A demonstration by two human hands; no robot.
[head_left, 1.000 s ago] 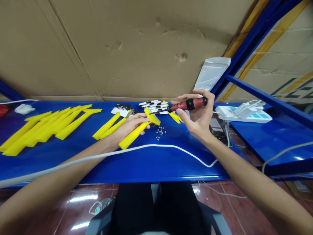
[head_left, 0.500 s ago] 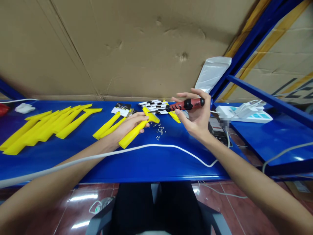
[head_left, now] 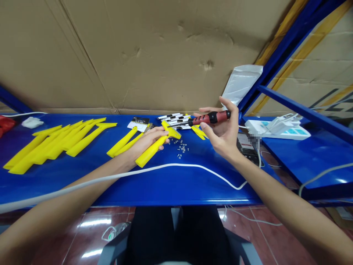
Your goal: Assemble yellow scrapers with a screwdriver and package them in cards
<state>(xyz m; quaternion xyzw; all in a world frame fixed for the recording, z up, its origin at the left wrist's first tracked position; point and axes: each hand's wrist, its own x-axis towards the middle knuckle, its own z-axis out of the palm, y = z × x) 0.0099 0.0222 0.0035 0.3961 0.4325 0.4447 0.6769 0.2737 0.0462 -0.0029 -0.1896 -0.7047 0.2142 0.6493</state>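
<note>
My left hand (head_left: 153, 141) is closed around a yellow plastic scraper-like tool (head_left: 151, 151), its wider head pointing away from me. In my right hand (head_left: 226, 134) is a red and black screwdriver (head_left: 211, 118), held level by its handle with the fingers partly spread. The thin shaft points left, and its tip meets the head of the yellow tool; the exact contact is too small to make out. Small loose screws and nuts (head_left: 182, 148) lie on the blue table (head_left: 176, 184) just right of the yellow tool.
Several yellow tools (head_left: 52, 147) lie in a row at left, with more beside a printed card (head_left: 138, 124). Black and white pen-like pieces (head_left: 175, 119) lie behind my hands. A white cable (head_left: 176, 164) crosses the front. A power strip (head_left: 278, 129) sits at right.
Both hands hold nearly the same pose. The right fingers have shifted slightly on the screwdriver handle, and the whole view has moved a little.
</note>
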